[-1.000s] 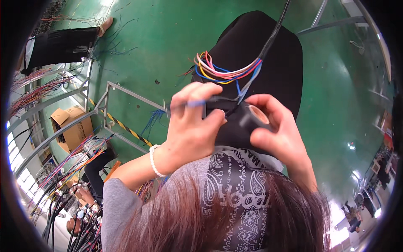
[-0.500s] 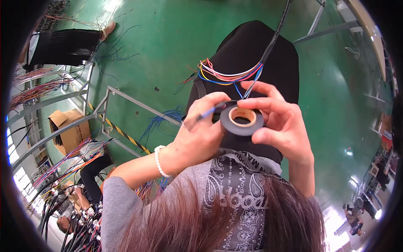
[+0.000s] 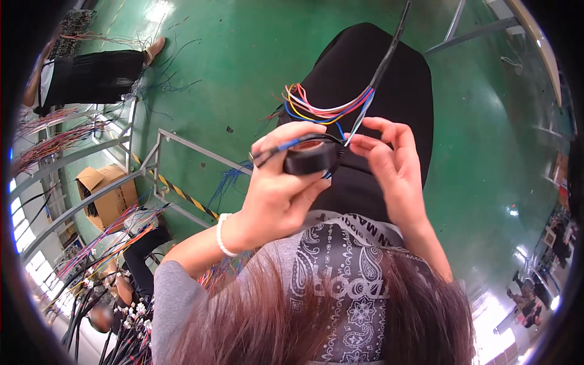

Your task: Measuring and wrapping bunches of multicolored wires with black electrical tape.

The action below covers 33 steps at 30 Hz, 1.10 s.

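My left hand (image 3: 274, 188) is closed around a roll of black tape (image 3: 313, 159), now tipped on edge. A black cable piece with a blue section (image 3: 283, 148) lies across the top of that hand, beside the roll. Just to the right, the bent fingers of my right hand (image 3: 395, 164) are apart, their tips touching the blue and white wires (image 3: 356, 126). These wires branch from a black-sheathed cable (image 3: 389, 58) that rises away from me. More loose wires (image 3: 322, 112), red, white, yellow and blue, curve left from the same branching point.
A black padded chair (image 3: 377, 67) stands in front of me. Grey metal frames (image 3: 201, 150) and a cardboard box (image 3: 106, 191) are at left, with bundles of coloured wires. Another person's leg in black clothing (image 3: 91, 76) shows at upper left.
The tape roll has turned from face-up to edge-on and moved left with my left hand. My right hand has come away from the roll, its fingertips staying by the wires.
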Each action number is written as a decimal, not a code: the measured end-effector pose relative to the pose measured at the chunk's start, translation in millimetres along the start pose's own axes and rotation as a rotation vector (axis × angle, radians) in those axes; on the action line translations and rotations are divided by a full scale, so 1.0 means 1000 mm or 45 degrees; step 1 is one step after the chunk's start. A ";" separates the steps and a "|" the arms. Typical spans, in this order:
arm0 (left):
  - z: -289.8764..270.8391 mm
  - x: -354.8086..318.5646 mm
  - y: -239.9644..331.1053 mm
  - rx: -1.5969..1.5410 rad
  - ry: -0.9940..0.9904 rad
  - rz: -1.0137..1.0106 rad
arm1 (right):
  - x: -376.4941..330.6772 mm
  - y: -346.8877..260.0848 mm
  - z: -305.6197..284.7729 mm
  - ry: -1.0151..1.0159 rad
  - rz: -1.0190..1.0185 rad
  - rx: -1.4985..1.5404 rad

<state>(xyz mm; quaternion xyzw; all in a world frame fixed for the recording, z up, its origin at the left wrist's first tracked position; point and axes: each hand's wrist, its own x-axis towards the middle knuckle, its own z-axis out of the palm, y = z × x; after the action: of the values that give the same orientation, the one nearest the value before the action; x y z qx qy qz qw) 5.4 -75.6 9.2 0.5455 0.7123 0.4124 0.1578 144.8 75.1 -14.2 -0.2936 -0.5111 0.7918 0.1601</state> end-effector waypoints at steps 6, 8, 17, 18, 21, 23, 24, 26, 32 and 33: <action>0.003 0.005 0.003 -0.313 0.010 0.024 | 0.044 0.037 -0.001 -0.936 0.296 0.768; 0.000 -0.002 0.007 -0.227 -0.116 -0.219 | 0.044 0.039 0.002 -0.973 0.223 0.773; -0.015 0.014 0.008 -0.218 -0.207 -0.081 | 0.045 0.026 -0.007 -0.981 0.263 0.466; -0.019 0.016 0.007 -0.217 -0.207 -0.081 | 0.043 0.025 -0.011 -0.888 0.245 0.345; -0.027 0.020 0.002 -0.222 -0.270 -0.062 | 0.028 0.018 -0.016 -0.665 0.140 0.237; -0.028 0.021 0.008 -0.064 -0.293 -0.016 | 0.017 0.011 -0.018 -0.534 0.134 0.250; -0.028 0.022 0.012 0.096 -0.313 0.032 | 0.017 0.005 -0.019 -0.527 0.134 0.252; -0.029 0.023 0.014 0.219 -0.327 0.085 | 0.019 -0.009 -0.018 -0.538 0.354 0.184; -0.021 0.017 0.010 0.389 -0.267 0.135 | 0.026 -0.030 -0.017 -0.621 0.482 -0.121; -0.022 0.020 0.013 0.469 -0.261 0.181 | 0.025 -0.031 -0.017 -0.624 0.288 -0.256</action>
<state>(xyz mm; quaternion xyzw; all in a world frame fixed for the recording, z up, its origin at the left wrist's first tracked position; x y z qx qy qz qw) -8.4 -65.4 36.9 0.6531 0.7155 0.2280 0.0975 134.3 114.3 0.7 -0.1632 -0.5744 0.7974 -0.0875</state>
